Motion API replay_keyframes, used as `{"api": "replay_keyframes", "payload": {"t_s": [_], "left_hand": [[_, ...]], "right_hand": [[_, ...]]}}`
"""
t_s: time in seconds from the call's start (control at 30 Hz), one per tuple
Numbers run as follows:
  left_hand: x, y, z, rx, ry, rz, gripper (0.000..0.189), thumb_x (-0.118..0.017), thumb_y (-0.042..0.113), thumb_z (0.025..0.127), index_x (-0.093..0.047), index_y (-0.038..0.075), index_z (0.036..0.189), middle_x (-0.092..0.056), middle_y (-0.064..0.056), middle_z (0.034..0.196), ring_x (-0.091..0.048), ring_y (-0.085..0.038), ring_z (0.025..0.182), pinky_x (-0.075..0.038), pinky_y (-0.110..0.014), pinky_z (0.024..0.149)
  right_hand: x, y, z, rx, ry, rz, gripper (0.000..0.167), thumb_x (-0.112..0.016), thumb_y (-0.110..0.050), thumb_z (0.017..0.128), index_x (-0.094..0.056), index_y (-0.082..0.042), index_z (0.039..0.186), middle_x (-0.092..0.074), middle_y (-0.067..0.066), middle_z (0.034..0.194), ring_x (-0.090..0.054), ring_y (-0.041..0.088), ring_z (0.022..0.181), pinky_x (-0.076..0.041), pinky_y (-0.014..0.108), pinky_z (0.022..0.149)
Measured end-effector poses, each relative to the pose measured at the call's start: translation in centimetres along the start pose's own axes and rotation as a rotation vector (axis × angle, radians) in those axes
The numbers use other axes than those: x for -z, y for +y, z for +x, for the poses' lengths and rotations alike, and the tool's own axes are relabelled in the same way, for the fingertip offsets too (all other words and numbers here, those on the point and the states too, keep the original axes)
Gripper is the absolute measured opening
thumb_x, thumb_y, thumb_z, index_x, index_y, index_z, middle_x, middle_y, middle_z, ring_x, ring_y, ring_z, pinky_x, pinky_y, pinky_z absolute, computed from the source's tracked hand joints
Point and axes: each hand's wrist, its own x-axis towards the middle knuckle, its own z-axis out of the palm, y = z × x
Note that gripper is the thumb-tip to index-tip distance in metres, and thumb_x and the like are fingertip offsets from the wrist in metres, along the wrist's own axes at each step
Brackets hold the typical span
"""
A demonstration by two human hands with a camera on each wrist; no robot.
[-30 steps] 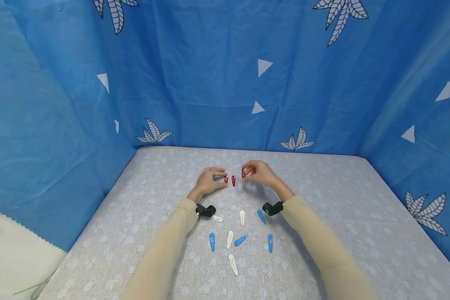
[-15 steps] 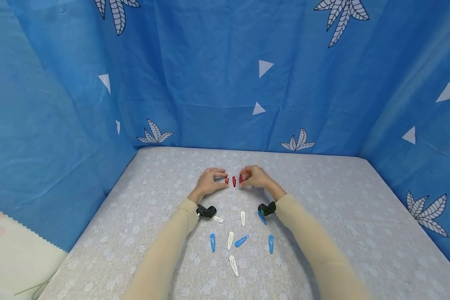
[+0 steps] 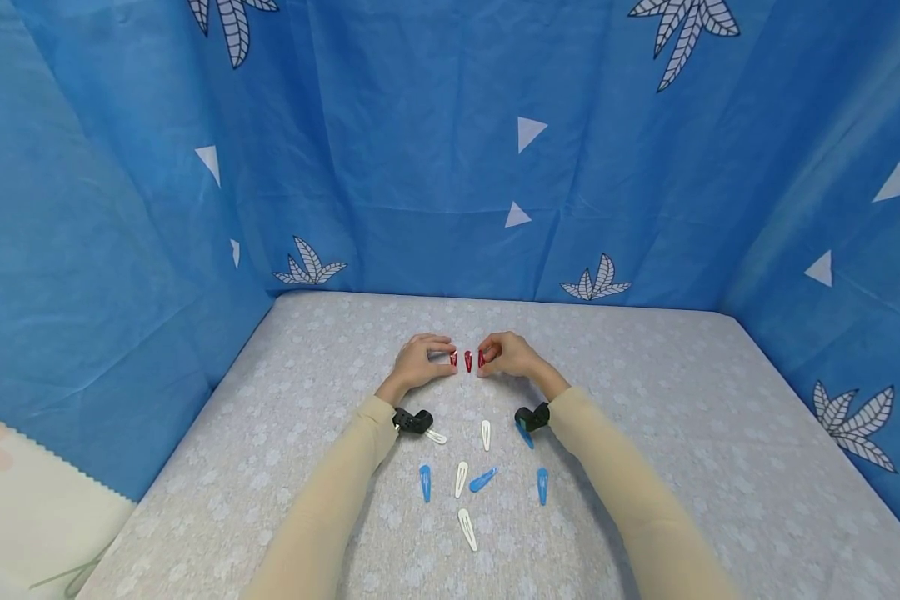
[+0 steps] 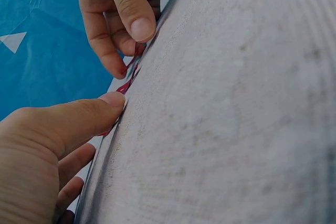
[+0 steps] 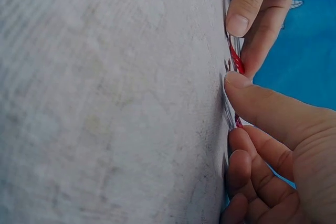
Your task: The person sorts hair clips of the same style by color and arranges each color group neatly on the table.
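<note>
Three red snap hair clips stand in a short row on the table's far half. My left hand [image 3: 417, 364] pinches the left red hair clip [image 3: 453, 358] by its ends, between thumb and fingertips. On the other side, my right hand [image 3: 515, 355] holds the right red hair clip [image 3: 482, 358] in the same way, down at the cloth. Between them lies the middle red hair clip [image 3: 468, 361], touched by neither hand. In the left wrist view, my left thumb [image 4: 89, 119] covers much of its clip; the right wrist view shows the right thumb [image 5: 268, 106] likewise.
Nearer on the patterned tablecloth [image 3: 330, 333] lie scattered white hair clips [image 3: 485, 435] and blue hair clips [image 3: 542, 487]. The left wrist camera [image 3: 413, 422] partly hides a white clip, the right one [image 3: 532, 417] a blue clip. Blue curtains [image 3: 435, 167] enclose the table's back and sides.
My right hand has moved left and down with its red hair clip, bringing it close beside the middle one. The left hand has stayed in place on its clip.
</note>
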Motion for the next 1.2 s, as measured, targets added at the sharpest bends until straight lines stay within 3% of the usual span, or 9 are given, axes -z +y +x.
{"api": "replay_keyframes", "payload": {"t_s": [0.57,0.83,1.0,1.2], "left_hand": [[-0.04,0.05,-0.04,0.005,0.001,-0.006,0.046,-0.081,0.029,0.079,-0.071,0.013,0.121,-0.060,-0.001,0.138,-0.042,-0.024,0.137,-0.028,-0.046,0.117],[-0.08,-0.49,0.11,-0.069,0.047,-0.034,0.047,-0.081,0.038,0.077,-0.073,0.016,0.118,-0.064,0.000,0.131,-0.048,-0.026,0.132,-0.034,-0.046,0.112],[-0.11,-0.32,0.20,-0.027,0.026,-0.042,0.048,-0.082,0.029,0.077,-0.071,0.011,0.121,-0.062,-0.004,0.135,-0.045,-0.028,0.135,-0.031,-0.048,0.115],[-0.17,-0.23,0.27,0.004,0.018,-0.019,0.049,-0.082,0.030,0.077,-0.071,0.013,0.122,-0.062,-0.002,0.135,-0.045,-0.024,0.135,-0.032,-0.045,0.115]], "right_hand": [[-0.30,0.10,-0.07,-0.017,0.003,0.017,0.045,-0.085,-0.017,0.075,-0.066,-0.005,0.113,-0.059,0.005,0.086,-0.051,0.017,0.076,-0.042,0.025,0.063],[-0.11,0.05,-0.21,-0.014,0.000,0.017,0.046,-0.086,-0.018,0.075,-0.065,-0.005,0.114,-0.059,0.005,0.087,-0.050,0.017,0.075,-0.041,0.025,0.061],[-0.06,0.00,-0.28,-0.021,-0.001,0.020,0.047,-0.086,-0.019,0.075,-0.065,-0.006,0.115,-0.059,0.005,0.087,-0.050,0.017,0.076,-0.041,0.025,0.063],[0.24,0.28,-0.38,-0.019,-0.020,0.044,0.053,-0.086,-0.021,0.074,-0.064,-0.007,0.120,-0.061,0.006,0.091,-0.052,0.017,0.077,-0.043,0.026,0.063]]}}
